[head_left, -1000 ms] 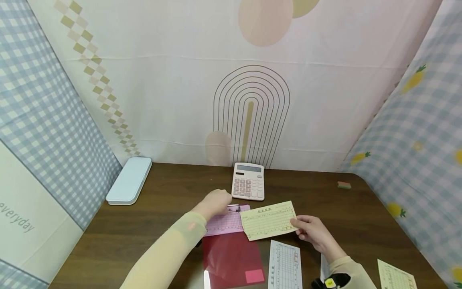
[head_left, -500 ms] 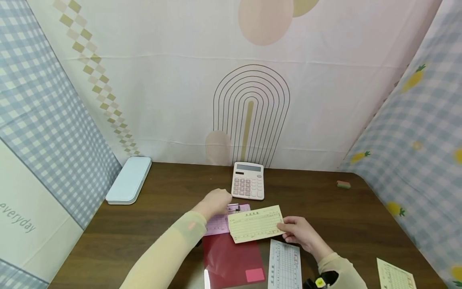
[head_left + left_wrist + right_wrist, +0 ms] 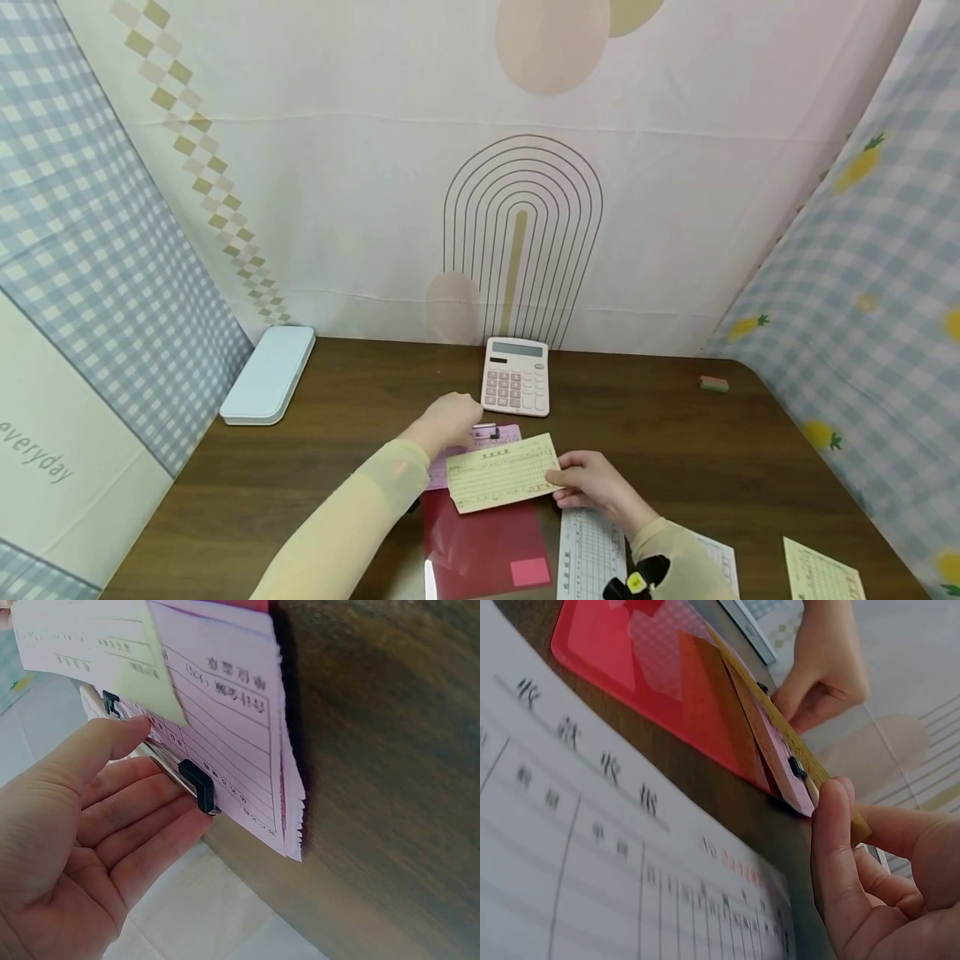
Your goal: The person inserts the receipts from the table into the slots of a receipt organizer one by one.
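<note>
My left hand (image 3: 447, 421) pinches the metal clip (image 3: 174, 761) at the top of a red clipboard (image 3: 480, 537), thumb on one side and fingers on the other. Several pink form slips (image 3: 232, 742) lie at the clip, with ragged edges. Between right thumb and fingers, my right hand (image 3: 600, 487) grips the right end of a yellow form slip (image 3: 502, 475). In the head view this slip overlaps the pink slips and the upper part of the clipboard. In the left wrist view its corner lies across the pink paper near the clip.
White form slips (image 3: 588, 554) lie right of the clipboard, one partly under my right sleeve. Another yellow slip (image 3: 821, 571) is at the front right. A calculator (image 3: 516, 379) stands behind my hands, a pale blue case (image 3: 270, 375) back left, a small eraser (image 3: 714, 384) back right.
My right hand has moved left with the yellow slip, bringing it further over the pink slips and clipboard. The left hand has stayed at the clip.
</note>
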Demonstrator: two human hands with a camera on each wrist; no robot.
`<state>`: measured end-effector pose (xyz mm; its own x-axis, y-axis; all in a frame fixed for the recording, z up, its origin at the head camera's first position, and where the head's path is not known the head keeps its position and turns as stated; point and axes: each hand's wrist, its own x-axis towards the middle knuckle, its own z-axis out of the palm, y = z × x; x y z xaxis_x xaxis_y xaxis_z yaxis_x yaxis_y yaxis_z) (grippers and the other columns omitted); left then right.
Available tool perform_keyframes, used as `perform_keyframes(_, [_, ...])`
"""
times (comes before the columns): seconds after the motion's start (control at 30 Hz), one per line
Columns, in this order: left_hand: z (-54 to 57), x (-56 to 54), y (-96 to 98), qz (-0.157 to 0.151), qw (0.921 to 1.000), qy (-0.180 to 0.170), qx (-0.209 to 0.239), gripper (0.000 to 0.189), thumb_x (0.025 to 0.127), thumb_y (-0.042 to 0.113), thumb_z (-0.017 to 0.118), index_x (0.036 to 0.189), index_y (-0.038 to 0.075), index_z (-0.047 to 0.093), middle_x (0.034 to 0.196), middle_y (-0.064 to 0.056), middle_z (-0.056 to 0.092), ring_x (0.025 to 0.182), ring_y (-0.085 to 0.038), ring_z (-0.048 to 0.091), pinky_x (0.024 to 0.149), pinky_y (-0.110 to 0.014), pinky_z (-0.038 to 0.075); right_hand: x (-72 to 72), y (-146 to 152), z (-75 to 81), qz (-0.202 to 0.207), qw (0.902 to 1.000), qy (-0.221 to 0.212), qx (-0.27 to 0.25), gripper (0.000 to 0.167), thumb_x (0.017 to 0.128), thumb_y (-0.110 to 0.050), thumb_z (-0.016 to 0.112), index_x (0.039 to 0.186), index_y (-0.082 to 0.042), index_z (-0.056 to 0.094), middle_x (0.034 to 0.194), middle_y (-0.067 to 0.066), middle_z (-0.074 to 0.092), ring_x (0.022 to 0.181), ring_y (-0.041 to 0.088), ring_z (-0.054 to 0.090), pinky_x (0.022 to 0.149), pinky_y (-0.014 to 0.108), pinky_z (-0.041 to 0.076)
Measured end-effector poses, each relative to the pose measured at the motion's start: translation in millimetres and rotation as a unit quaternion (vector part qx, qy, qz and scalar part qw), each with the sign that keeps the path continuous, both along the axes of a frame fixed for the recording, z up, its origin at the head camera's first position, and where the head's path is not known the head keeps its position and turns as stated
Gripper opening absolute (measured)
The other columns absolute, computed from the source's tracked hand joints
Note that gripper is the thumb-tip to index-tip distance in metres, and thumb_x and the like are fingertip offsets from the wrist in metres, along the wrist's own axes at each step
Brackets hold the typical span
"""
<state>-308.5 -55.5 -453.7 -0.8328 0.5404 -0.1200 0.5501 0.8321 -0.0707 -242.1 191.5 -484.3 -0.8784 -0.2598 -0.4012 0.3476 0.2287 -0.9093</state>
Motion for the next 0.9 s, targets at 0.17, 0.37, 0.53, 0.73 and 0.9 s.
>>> perform_keyframes(0.17, [0.6,1.4,-0.6,-0.006,0.9999,0.009,0.001,0.021,0.075,0.024,0.077,0.068,0.014,0.059,0.063,0.005,0.057,0.058,-0.011,0.047,0.067,-0.030,0.048,-1.7,-11.3,-4.2,-0.002,0.9999,-0.003,-0.010,0.027,0.087,-0.011,0.066,0.102,0.007,0.053,0.075,0.007,0.063,0.061,0.012,0.064,0.058,0.027,0.056])
perform_keyframes(0.37, [-0.7,-0.5,-0.6,-0.008,0.9999,0.011,0.000,0.021,0.077,0.026,0.076,0.070,0.014,0.061,0.065,0.005,0.058,0.059,-0.011,0.049,0.069,-0.030,0.049,-1.5,-21.6,-6.3,-0.019,0.9996,0.002,-0.021,0.027,0.088,-0.012,0.065,0.103,0.008,0.053,0.076,0.007,0.063,0.060,0.012,0.064,0.058,0.027,0.056])
perform_keyframes(0.53, [1.0,-0.1,-0.9,-0.007,0.9999,0.011,0.003,0.022,0.077,0.025,0.076,0.067,0.015,0.059,0.063,0.005,0.056,0.058,-0.011,0.048,0.066,-0.030,0.048,-2.3,-32.1,-8.0,-0.053,0.9982,0.011,-0.026,0.024,0.089,-0.011,0.064,0.099,0.009,0.055,0.073,0.007,0.062,0.057,0.012,0.064,0.057,0.028,0.056])
perform_keyframes(0.73, [0.1,0.5,-1.6,-0.003,0.9999,0.009,0.004,0.021,0.078,0.026,0.076,0.070,0.015,0.060,0.063,0.005,0.056,0.059,-0.011,0.049,0.065,-0.029,0.048,-1.7,-46.4,-10.6,-0.070,0.9969,-0.008,-0.035,0.018,0.090,-0.011,0.062,0.095,0.006,0.056,0.069,0.007,0.062,0.054,0.011,0.063,0.054,0.026,0.055])
perform_keyframes(0.9, [0.1,1.1,-0.9,0.001,0.9999,0.001,0.012,0.018,0.078,0.025,0.076,0.072,0.015,0.062,0.065,0.005,0.058,0.059,-0.011,0.050,0.064,-0.029,0.047,-1.6,-54.7,-13.9,-0.080,0.9953,-0.012,-0.052,0.016,0.091,-0.012,0.060,0.090,0.004,0.056,0.066,0.006,0.060,0.053,0.010,0.063,0.053,0.024,0.054])
